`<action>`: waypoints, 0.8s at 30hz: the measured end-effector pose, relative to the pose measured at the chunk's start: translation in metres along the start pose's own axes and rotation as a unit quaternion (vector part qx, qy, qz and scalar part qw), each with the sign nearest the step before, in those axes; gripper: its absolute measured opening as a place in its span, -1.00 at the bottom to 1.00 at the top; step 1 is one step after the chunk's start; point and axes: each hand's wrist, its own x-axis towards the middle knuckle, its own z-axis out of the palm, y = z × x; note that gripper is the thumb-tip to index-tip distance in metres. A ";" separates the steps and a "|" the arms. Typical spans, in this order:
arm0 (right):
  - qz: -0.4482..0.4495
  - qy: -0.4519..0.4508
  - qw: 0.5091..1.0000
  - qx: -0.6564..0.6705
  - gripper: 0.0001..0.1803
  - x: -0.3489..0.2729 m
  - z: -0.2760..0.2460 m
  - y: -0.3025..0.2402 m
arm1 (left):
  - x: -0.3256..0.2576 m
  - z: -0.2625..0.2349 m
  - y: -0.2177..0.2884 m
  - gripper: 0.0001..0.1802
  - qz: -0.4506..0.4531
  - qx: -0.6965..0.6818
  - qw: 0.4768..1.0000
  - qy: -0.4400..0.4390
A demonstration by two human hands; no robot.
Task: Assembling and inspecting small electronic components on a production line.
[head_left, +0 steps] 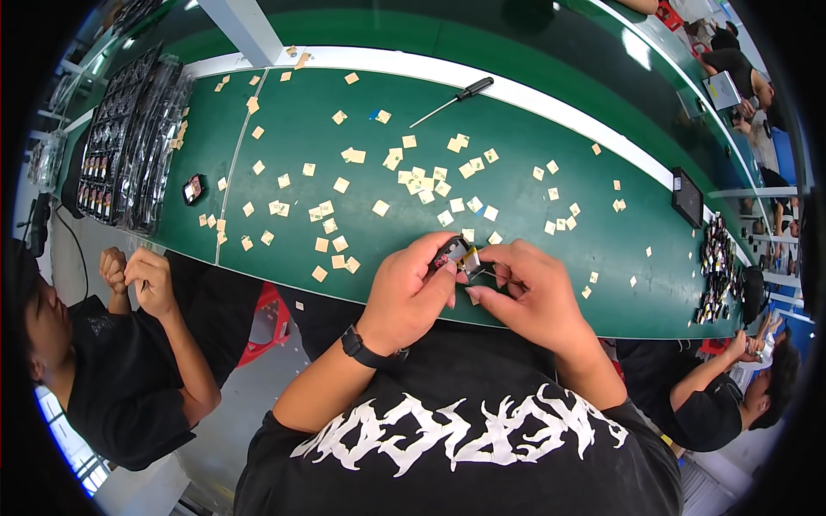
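Note:
Near the table's front edge, my left hand (403,288) grips a small black electronic housing (447,253), its open inside showing reddish parts. A small silver rectangular piece with a yellow edge (471,261), like a pouch cell, stands up at the housing's right side. My right hand (540,291) is closed around that piece, index finger against it and thumb below. Thin dark wire seems to run between the fingers, though its ends are hidden. Small square cream paper pieces (416,186) lie scattered over the green tabletop (508,103) beyond both hands.
A screwdriver (465,96) lies at the far edge. Left are stacked black trays (129,142) of parts and another small housing (194,189). A dark box (687,198) and a heap of black parts (716,267) stand right. Co-workers sit at both sides.

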 end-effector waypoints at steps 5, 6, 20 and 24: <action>-0.097 0.064 0.992 -0.056 -0.64 0.005 0.013 0.012 | 0.000 0.000 0.002 -0.65 -0.007 -0.004 1.000 -0.010; -0.120 0.054 0.989 -0.065 -0.65 0.007 0.013 0.013 | 0.000 -0.001 0.003 -0.66 -0.007 -0.003 1.000 -0.011; 0.093 0.022 0.973 0.209 -0.84 0.009 0.014 0.005 | 0.001 0.003 0.003 -0.74 -0.008 0.032 0.999 -0.002; 0.083 0.016 0.981 0.177 -0.85 0.008 0.013 0.003 | 0.001 0.003 0.000 -0.75 0.003 0.042 0.999 0.002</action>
